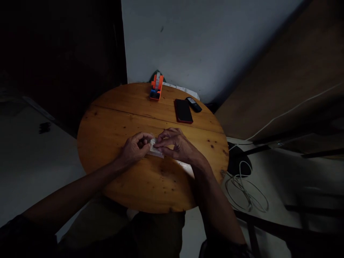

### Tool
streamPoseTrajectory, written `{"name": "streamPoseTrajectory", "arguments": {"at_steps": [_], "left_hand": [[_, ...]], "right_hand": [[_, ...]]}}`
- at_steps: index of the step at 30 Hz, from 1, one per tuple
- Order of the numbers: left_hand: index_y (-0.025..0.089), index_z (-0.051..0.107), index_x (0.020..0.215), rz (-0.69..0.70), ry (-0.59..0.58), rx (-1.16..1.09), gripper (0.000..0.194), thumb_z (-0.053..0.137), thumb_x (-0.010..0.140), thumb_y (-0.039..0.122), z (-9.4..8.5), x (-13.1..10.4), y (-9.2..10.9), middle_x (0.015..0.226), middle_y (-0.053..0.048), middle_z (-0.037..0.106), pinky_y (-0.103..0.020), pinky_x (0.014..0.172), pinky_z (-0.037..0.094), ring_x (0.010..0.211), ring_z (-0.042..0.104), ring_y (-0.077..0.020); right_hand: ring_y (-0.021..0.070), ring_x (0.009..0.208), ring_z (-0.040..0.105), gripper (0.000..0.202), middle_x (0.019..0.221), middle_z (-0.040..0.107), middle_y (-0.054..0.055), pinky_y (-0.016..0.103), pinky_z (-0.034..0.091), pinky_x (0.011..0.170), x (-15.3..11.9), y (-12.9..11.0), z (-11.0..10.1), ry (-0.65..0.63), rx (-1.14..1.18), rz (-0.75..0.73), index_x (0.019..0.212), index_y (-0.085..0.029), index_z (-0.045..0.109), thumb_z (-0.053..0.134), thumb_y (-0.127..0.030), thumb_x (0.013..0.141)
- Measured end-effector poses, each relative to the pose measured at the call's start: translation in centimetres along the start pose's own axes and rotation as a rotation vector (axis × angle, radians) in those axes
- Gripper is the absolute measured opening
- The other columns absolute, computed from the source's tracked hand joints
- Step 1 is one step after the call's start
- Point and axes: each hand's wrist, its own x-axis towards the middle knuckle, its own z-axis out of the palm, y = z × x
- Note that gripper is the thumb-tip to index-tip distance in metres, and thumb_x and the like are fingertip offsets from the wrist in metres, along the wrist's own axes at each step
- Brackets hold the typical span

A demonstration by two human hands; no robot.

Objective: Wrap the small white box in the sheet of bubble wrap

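Over the middle of a round wooden table, my left hand [137, 146] pinches the left side of a small clear plastic packet [156, 152]. Its thumb and fingers are curled together on the packet's edge. From the other side my right hand [176, 144] grips the same packet between thumb and fingertips. The packet looks pale and shiny, and what it contains is too dim and small to make out. My fingers hide its upper part.
An orange tape dispenser [157, 86] stands at the table's [120, 118] far edge. Right of it lie a black tablet-like device with a red edge [184, 111] and a dark handheld device [194, 104]. A coiled pale cable [248, 193] lies on the floor at right.
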Motion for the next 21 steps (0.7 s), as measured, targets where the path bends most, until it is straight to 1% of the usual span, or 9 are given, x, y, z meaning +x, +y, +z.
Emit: {"name": "streamPoseTrajectory", "arguments": {"at_steps": [4, 7, 9, 11, 13, 16, 18, 21], "left_hand": [[0.019, 0.071, 0.093, 0.034, -0.007, 0.019, 0.022, 0.061, 0.074, 0.023, 0.1, 0.0, -0.2, 0.074, 0.001, 0.058, -0.022, 0.062, 0.045, 0.067, 0.055, -0.0122], [0.019, 0.071, 0.088, 0.108, -0.018, 0.066, 0.016, 0.060, 0.077, 0.020, 0.1, 0.0, -0.4, 0.077, 0.000, 0.062, -0.024, 0.065, 0.046, 0.072, 0.058, -0.0137], [0.019, 0.071, 0.084, 0.155, -0.021, 0.104, 0.013, 0.059, 0.077, 0.018, 0.0, 0.0, -0.4, 0.079, -0.001, 0.064, -0.026, 0.070, 0.047, 0.076, 0.060, -0.0153], [0.019, 0.071, 0.082, 0.171, -0.027, 0.130, 0.013, 0.059, 0.078, 0.018, -0.1, 0.0, -0.4, 0.080, -0.002, 0.065, -0.027, 0.073, 0.048, 0.079, 0.062, -0.0163], [0.019, 0.071, 0.082, 0.174, -0.033, 0.142, 0.013, 0.058, 0.079, 0.017, -0.2, 0.1, -0.4, 0.080, -0.002, 0.065, -0.027, 0.073, 0.048, 0.079, 0.062, -0.0162], [0.019, 0.072, 0.082, 0.187, -0.034, 0.154, 0.016, 0.058, 0.079, 0.015, -0.2, 0.0, -0.4, 0.078, -0.001, 0.063, -0.026, 0.069, 0.046, 0.075, 0.060, -0.0153], [0.019, 0.073, 0.082, 0.189, -0.029, 0.158, 0.017, 0.057, 0.079, 0.014, -0.2, 0.0, -0.3, 0.077, -0.001, 0.062, -0.026, 0.070, 0.047, 0.074, 0.059, -0.0149], [0.019, 0.073, 0.082, 0.187, -0.028, 0.166, 0.018, 0.057, 0.079, 0.014, -0.2, 0.0, -0.3, 0.077, -0.001, 0.062, -0.026, 0.071, 0.047, 0.074, 0.058, -0.0147]], "right_hand": [[0.0222, 0.103, 0.061, 0.015, 0.104, 0.074, 0.003, 0.044, 0.034, 0.097, -0.1, -0.5, -0.4, -0.050, 0.006, -0.010, 0.092, -0.031, 0.081, 0.072, -0.020, 0.087], [0.0222, 0.104, 0.061, 0.014, 0.105, 0.073, 0.003, 0.044, 0.035, 0.099, -0.3, -0.9, -0.3, -0.052, -0.013, 0.012, 0.092, -0.030, 0.081, 0.072, -0.020, 0.086], [0.0222, 0.103, 0.061, 0.013, 0.103, 0.073, 0.003, 0.046, 0.035, 0.100, -0.3, -0.9, -0.2, -0.047, -0.009, 0.017, 0.091, -0.030, 0.081, 0.073, -0.022, 0.086], [0.0222, 0.102, 0.062, 0.009, 0.101, 0.073, 0.003, 0.046, 0.037, 0.100, -0.3, -0.6, -0.2, -0.030, 0.057, 0.003, 0.091, -0.030, 0.081, 0.073, -0.027, 0.086], [0.0217, 0.100, 0.063, 0.010, 0.099, 0.073, 0.003, 0.045, 0.041, 0.098, -0.3, -0.2, -0.4, 0.033, 0.179, 0.003, 0.089, -0.029, 0.081, 0.072, -0.035, 0.088], [0.0207, 0.095, 0.063, 0.022, 0.095, 0.072, 0.004, 0.041, 0.048, 0.091, -0.3, 0.5, -0.5, 0.176, 0.327, 0.060, 0.086, -0.028, 0.080, 0.070, -0.047, 0.088], [0.0205, 0.093, 0.064, 0.027, 0.093, 0.071, 0.004, 0.040, 0.049, 0.089, -0.1, 0.8, -0.4, 0.230, 0.347, 0.099, 0.082, -0.027, 0.079, 0.071, -0.053, 0.086], [0.0204, 0.090, 0.064, 0.029, 0.089, 0.070, 0.005, 0.040, 0.049, 0.089, 0.2, 1.3, 0.4, 0.254, 0.345, 0.124, 0.079, -0.026, 0.078, 0.072, -0.054, 0.084]]}}
